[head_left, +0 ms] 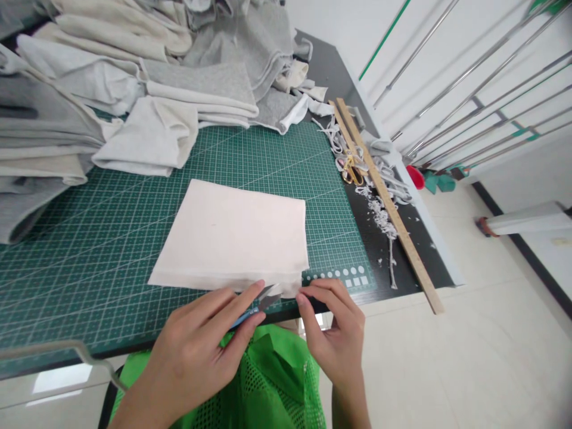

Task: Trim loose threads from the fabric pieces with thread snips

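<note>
From the head camera, a cream fabric piece (232, 235) lies flat on the green cutting mat (111, 250) that covers the bench (393, 262), its near edge along the mat's near rim. The left hand (196, 351) rests at that near edge, its fingers (241, 301) clamped on small blue-handled snips (261, 304) whose blades point at the near right corner of the fabric piece. The right hand (335, 333) sits just right of the snips, its fingers (306, 298) pinched together on that same corner of the cloth. Beyond the fabric piece, at the far side of the mat, folded grey and cream cloth (134, 89) is stacked in piles. Right of the mat, on the dark bench surface, a long wooden ruler (388, 202) lies slanting, with gold-handled scissors (351, 170) and white fabric trimmings (379, 208) beside it. Below the hands hangs green mesh material (268, 381).
</note>
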The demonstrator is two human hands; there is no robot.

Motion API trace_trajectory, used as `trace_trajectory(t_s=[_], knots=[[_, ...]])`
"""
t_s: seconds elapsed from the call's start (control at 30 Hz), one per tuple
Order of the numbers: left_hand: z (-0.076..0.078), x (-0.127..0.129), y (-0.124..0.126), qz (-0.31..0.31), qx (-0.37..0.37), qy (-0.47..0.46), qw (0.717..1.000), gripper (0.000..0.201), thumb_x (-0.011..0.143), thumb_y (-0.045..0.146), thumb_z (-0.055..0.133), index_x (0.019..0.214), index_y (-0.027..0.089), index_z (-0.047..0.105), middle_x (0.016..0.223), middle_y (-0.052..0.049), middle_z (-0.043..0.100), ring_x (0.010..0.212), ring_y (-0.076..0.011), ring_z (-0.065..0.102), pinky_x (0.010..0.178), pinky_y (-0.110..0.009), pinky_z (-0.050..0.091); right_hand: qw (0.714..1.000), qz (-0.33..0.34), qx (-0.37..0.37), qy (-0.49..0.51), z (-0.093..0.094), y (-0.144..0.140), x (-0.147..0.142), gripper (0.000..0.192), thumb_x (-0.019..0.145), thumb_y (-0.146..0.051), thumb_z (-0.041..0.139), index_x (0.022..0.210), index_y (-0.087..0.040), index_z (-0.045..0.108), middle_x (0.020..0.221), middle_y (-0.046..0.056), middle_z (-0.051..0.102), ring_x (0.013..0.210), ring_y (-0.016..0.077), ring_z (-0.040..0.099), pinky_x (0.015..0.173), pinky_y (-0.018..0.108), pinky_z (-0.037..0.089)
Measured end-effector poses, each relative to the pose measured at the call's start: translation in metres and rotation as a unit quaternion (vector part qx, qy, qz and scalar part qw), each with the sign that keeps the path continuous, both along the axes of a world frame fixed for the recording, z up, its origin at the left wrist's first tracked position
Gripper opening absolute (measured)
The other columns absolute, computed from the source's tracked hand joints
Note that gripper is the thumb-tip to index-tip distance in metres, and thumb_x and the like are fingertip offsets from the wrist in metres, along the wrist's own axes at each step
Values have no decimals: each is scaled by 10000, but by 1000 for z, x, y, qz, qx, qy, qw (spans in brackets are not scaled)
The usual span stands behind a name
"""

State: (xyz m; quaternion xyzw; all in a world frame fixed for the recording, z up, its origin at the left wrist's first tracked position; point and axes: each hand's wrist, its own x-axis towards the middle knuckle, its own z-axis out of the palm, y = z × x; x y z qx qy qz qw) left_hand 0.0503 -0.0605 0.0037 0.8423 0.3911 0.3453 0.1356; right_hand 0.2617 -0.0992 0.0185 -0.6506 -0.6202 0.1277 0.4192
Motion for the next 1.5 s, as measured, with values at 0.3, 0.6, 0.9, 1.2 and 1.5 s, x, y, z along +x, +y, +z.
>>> trace_trajectory(t_s=[0.3,0.6,0.9,1.2,1.5], knots=[[0,0,2,1,22,16,1000,462,923,213,680,1375,194,586,1102,-60,758,908,-179,734,841,-297,602,1000,0,-23,-6,3,16,18,192,904,-119,658,1040,-240,721,983,41,679,785,165,631,669,325,548],[-4,1,2,-4,21,17,1000,468,921,217,690,1377,203,587,1109,-49,751,918,-162,719,830,-297,595,956,228,4,-185,16,43,46,264,952,-92,582,1137,-224,718,1145,100,612,986,219,557,816,395,548],[-5,1,3,-4,22,4,1000,432,929,234,685,1354,200,614,1101,-39,750,922,-145,719,866,-272,585,932,334,-17,-141,20,71,58,149,982,-178,601,1021,-168,744,1067,93,630,1001,207,568,915,391,509],[-2,0,3,-2,-2,-23,1000,421,922,217,691,1338,216,626,1112,-31,750,942,-135,719,896,-250,583,925,375,-56,2,12,90,66,104,958,-191,658,965,-151,754,992,67,691,936,150,659,856,303,534],[7,13,13,14,4,-22,1000,430,922,209,695,1346,208,622,1137,-36,741,935,-128,713,895,-248,576,924,366,-85,68,12,93,67,98,944,-202,679,918,-152,760,901,52,745,850,139,680,792,281,530]])
